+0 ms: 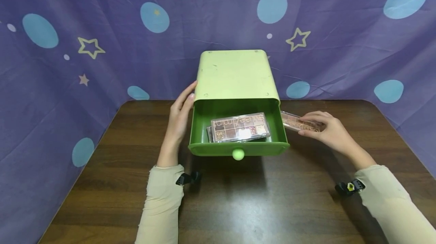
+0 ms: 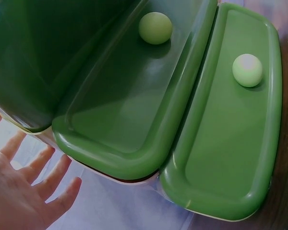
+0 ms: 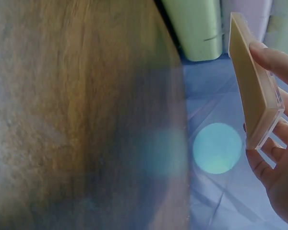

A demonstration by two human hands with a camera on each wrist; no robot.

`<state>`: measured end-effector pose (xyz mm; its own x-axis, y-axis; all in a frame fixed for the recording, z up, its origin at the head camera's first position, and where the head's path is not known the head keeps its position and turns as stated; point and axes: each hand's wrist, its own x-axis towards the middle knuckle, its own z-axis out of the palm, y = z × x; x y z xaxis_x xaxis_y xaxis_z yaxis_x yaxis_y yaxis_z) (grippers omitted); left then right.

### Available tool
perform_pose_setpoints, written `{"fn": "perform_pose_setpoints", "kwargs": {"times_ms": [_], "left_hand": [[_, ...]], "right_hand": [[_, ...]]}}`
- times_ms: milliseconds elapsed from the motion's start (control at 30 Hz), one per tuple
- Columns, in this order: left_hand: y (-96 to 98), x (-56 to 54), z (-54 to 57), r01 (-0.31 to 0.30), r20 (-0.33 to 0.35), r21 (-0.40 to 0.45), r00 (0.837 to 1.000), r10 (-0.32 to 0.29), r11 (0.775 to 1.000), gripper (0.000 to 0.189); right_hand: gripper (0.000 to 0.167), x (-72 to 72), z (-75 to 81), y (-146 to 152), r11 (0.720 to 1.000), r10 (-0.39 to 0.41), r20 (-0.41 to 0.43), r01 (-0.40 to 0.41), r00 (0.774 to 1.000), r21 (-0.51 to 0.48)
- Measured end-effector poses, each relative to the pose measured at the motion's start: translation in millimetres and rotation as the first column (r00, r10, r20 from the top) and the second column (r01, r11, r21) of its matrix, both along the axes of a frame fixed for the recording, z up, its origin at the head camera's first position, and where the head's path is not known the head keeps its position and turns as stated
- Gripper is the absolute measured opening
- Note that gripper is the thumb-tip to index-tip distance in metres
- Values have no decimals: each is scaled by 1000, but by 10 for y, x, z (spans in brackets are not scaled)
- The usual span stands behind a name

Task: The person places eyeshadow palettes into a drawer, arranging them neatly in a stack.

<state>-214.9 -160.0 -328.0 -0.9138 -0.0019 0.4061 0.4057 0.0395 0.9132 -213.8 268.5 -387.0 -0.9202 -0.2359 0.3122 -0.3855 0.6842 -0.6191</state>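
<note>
A pale green drawer cabinet (image 1: 236, 75) stands on the table, its green top drawer (image 1: 201, 148) pulled out. Inside the drawer lies an eyeshadow palette (image 1: 231, 122) in a clear case, stacked over another whose edge shows beneath. My left hand (image 1: 177, 121) rests along the cabinet's left side, its fingers extended in the left wrist view. To the right of the drawer, my right hand (image 1: 332, 132) pinches another eyeshadow palette (image 1: 293, 121) by its near end. This palette is raised above the table in the right wrist view, with its plain back (image 3: 252, 81) showing.
Below the open drawer are two closed drawer fronts (image 2: 221, 124) with round light green knobs (image 2: 247, 70). The wooden table (image 1: 112, 183) extends around the cabinet. A purple curtain (image 1: 112, 1) with stars and blue dots hangs behind.
</note>
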Motion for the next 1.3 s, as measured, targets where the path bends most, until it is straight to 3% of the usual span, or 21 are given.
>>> {"fn": "perform_pose_setpoints", "kwargs": {"times_ms": [467, 800, 1033, 1300], "left_hand": [[-3, 14, 8, 3, 14, -4, 1000, -3, 1000, 44], [-6, 3, -5, 2, 15, -3, 1000, -2, 1000, 44], [-7, 8, 3, 3, 15, -6, 1000, -3, 1000, 44], [-7, -1, -6, -2, 12, -4, 1000, 2, 1000, 43]], "right_hand": [[46, 358, 264, -54, 992, 8, -201, -33, 980, -122], [52, 546, 480, -144, 978, 62, -348, -127, 935, -168], [44, 787, 791, -373, 965, 85, -391, -174, 917, -198], [34, 851, 923, -492, 945, 124, -429, -238, 895, -224]]}}
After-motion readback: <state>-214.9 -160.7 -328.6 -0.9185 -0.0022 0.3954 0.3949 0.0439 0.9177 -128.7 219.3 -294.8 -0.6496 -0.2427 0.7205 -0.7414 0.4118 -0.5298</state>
